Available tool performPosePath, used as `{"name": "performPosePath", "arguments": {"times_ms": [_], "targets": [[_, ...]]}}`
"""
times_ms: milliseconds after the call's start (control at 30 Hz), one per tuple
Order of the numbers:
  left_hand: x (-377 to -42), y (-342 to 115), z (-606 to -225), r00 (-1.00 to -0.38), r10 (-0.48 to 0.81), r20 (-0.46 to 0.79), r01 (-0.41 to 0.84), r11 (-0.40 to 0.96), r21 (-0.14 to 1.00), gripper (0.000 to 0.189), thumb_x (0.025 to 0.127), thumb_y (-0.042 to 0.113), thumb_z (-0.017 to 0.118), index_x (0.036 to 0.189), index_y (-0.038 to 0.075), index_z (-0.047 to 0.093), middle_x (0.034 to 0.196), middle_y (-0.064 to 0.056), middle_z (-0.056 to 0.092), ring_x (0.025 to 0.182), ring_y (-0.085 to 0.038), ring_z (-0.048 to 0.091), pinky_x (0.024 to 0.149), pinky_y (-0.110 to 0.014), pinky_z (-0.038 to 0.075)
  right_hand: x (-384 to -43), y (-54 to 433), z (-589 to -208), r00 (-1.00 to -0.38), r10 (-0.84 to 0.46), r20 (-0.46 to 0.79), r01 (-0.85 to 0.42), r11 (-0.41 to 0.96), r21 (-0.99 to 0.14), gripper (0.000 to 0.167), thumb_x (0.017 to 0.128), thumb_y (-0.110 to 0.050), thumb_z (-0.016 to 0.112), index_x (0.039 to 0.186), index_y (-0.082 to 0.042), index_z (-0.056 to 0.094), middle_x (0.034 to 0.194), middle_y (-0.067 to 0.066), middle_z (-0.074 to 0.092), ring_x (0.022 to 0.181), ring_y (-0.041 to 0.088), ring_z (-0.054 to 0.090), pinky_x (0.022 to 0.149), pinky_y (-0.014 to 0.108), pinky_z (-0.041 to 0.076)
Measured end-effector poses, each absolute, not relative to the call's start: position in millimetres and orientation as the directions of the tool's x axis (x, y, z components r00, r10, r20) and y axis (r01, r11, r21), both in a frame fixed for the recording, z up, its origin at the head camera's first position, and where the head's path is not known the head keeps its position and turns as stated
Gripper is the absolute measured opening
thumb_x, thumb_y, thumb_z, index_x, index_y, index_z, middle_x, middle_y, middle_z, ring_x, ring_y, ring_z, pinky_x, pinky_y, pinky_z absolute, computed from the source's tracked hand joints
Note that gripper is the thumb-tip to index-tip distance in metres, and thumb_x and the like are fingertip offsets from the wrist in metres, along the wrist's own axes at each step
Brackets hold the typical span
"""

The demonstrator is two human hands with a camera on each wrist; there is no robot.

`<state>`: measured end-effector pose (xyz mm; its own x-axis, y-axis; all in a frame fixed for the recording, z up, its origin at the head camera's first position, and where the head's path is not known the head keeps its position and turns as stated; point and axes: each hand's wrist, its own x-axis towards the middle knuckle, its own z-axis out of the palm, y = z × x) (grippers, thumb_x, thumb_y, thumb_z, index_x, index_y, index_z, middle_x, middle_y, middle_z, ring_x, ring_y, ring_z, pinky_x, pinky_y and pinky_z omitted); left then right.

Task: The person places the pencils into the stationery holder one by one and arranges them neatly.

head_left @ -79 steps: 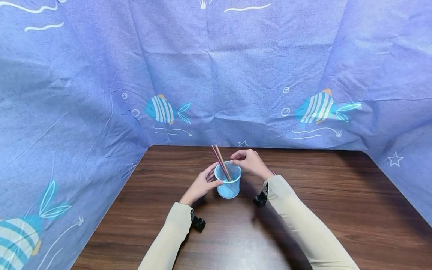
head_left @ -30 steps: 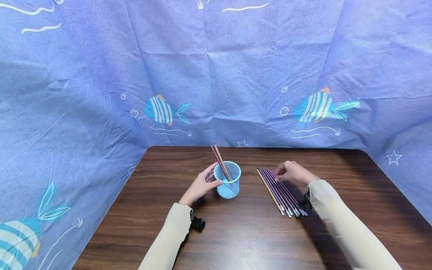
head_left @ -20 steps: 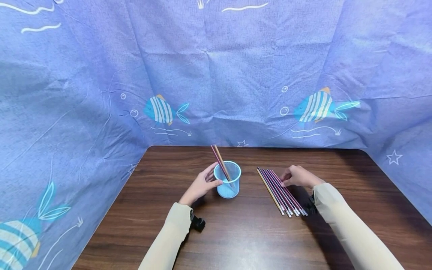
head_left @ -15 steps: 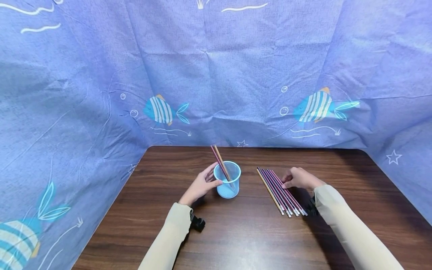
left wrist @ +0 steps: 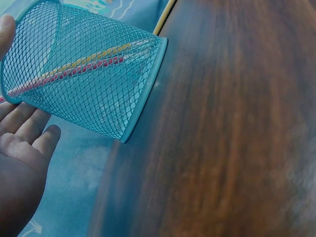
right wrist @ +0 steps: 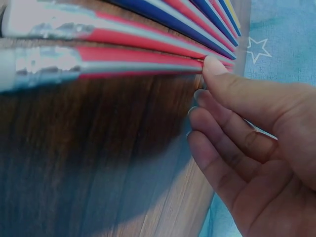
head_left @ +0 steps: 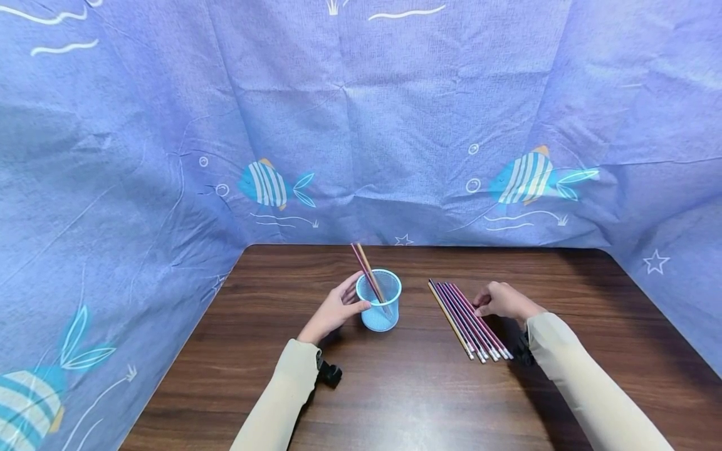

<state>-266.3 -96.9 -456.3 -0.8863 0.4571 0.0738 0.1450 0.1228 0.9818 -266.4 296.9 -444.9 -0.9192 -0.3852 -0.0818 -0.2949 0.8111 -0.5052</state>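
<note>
The outermost red pencil [head_left: 496, 341] lies on the right-hand edge of a slanting row of pencils [head_left: 454, 318], yellow, dark and red, their silvery eraser ends toward the person. From where I stand, the right hand [head_left: 504, 300] has thumb and forefinger pinched on that outermost pencil, the other fingers loosely bent and clear of it; up close the thumb hides most of the forefinger.

Well to the left of the row, across a strip of bare wood, a light-blue mesh cup [head_left: 380, 322] stands upright. A red pencil [head_left: 359, 257] and a yellow pencil [head_left: 365, 263] lean inside it toward the left, sticking out above the rim. The left hand [head_left: 334, 313] is curved around the cup's left side, thumb at the near rim, holding it lightly.

Each wrist carries a small black device: the left device [head_left: 329, 374] hangs over the wood near the cup, and the right device [head_left: 524, 351] sits just beside the eraser ends. The pale right sleeve [head_left: 581, 369] crosses the table's right side and throws a shadow there. Beyond the brown table [head_left: 271, 288] hangs a creased blue cloth [head_left: 395, 94], printed with striped fish [head_left: 521, 177].
</note>
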Motion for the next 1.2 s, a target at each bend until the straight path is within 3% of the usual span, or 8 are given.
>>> {"name": "performPosePath", "arguments": {"times_ms": [200, 467, 700, 1000, 1200], "targets": [[-269.5, -97.4, -461.6, -0.884, 0.459, 0.088, 0.16, 0.12, 0.98, 0.075, 0.089, 0.012, 0.068, 0.152, 0.011, 0.027, 0.155, -0.014, 0.032, 0.144, -0.025, 0.029, 0.118, -0.04, 0.03, -266.1, 295.4, -442.2, -0.928, -0.361, -0.095, -0.271, 0.825, -0.496, 0.012, 0.077, -0.007, 0.076, 0.085, 0.002, 0.073, 0.081, 0.008, 0.073, 0.072, 0.012, 0.062, 0.066, 0.029, 0.054], [-270.4, -97.0, -460.4, -0.886, 0.461, 0.056, 0.121, 0.112, 0.986, 0.074, 0.09, 0.003, 0.065, 0.152, 0.007, 0.024, 0.156, -0.017, 0.028, 0.144, -0.029, 0.026, 0.119, -0.043, 0.027, -267.8, 289.6, -442.2, -0.952, -0.299, -0.068, -0.235, 0.855, -0.462, 0.013, 0.074, -0.011, 0.079, 0.077, 0.0, 0.071, 0.072, 0.005, 0.07, 0.066, 0.012, 0.058, 0.062, 0.031, 0.052], [-271.0, -97.7, -459.7, -0.881, 0.469, 0.065, 0.14, 0.126, 0.982, 0.076, 0.09, 0.009, 0.066, 0.153, 0.008, 0.023, 0.156, -0.017, 0.027, 0.144, -0.029, 0.027, 0.119, -0.042, 0.027, -270.5, 283.9, -443.1, -0.961, -0.27, -0.054, -0.221, 0.875, -0.431, 0.01, 0.075, -0.009, 0.077, 0.07, -0.003, 0.07, 0.062, -0.001, 0.064, 0.058, 0.011, 0.054, 0.054, 0.026, 0.048], [-268.3, -98.8, -460.8, -0.883, 0.46, 0.093, 0.172, 0.134, 0.976, 0.076, 0.09, 0.018, 0.069, 0.152, 0.011, 0.026, 0.156, -0.015, 0.031, 0.143, -0.029, 0.03, 0.118, -0.042, 0.029, -268.7, 284.1, -442.7, -0.965, -0.255, -0.06, -0.196, 0.853, -0.483, 0.005, 0.074, -0.003, 0.07, 0.071, -0.001, 0.068, 0.056, 0.0, 0.059, 0.048, 0.01, 0.055, 0.046, 0.024, 0.05], [-269.2, -99.5, -461.9, -0.886, 0.458, 0.074, 0.155, 0.142, 0.978, 0.078, 0.088, 0.023, 0.071, 0.152, 0.015, 0.027, 0.156, -0.011, 0.032, 0.143, -0.025, 0.03, 0.118, -0.038, 0.03, -269.2, 286.6, -440.4, -0.971, -0.227, -0.078, -0.143, 0.807, -0.573, 0.006, 0.077, -0.001, 0.067, 0.075, 0.004, 0.069, 0.062, 0.004, 0.064, 0.052, 0.012, 0.06, 0.048, 0.025, 0.056]]}}
